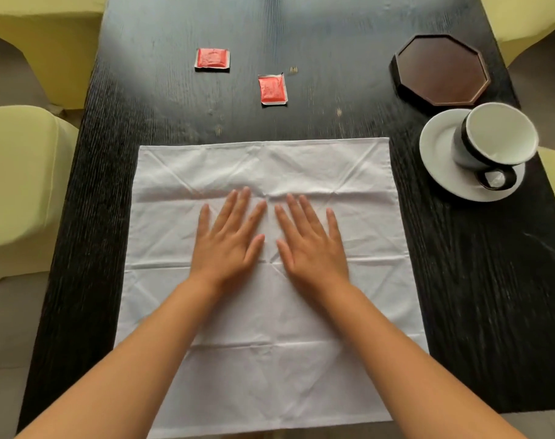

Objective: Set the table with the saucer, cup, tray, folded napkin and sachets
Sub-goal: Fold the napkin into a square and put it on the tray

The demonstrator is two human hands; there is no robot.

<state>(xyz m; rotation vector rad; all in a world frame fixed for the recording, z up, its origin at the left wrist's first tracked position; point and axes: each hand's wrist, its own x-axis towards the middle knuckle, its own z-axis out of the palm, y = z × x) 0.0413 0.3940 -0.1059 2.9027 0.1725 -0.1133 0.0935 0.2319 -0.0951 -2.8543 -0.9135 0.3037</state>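
- A dark wooden surface point(162, 160), seen from above by someone standing at its near edge; pale yellow-green chairs point(22, 172) stand at its sides.
- A white cloth napkin point(349, 191) lies spread open and flat across the near middle of the surface, marked with fold creases; it is not yet folded.
- The left hand point(228, 239) rests palm down on the napkin's centre, fingers straight and slightly spread, holding nothing.
- The right hand point(311, 245) lies just beside it in the same flat pose, fingers straight, also holding nothing; the two thumbs are near each other but apart.
- Two red sachets point(212, 58) lie on the bare surface beyond the napkin, apart from each other, the second sachet point(272, 89) nearer the middle.
- A dark octagonal tray point(441, 69) sits at the far right.
- Just nearer than the tray, a white saucer point(437, 153) carries a white cup point(494, 137) with a dark band, its handle towards the viewer.
- Handling, as a judgement: the napkin looks thin, soft and light, likely to slide on the wood, so pinching its corners or edge suits folding.
- The cup and saucer look breakable; the sachets are small, flat and best pinched at an edge.
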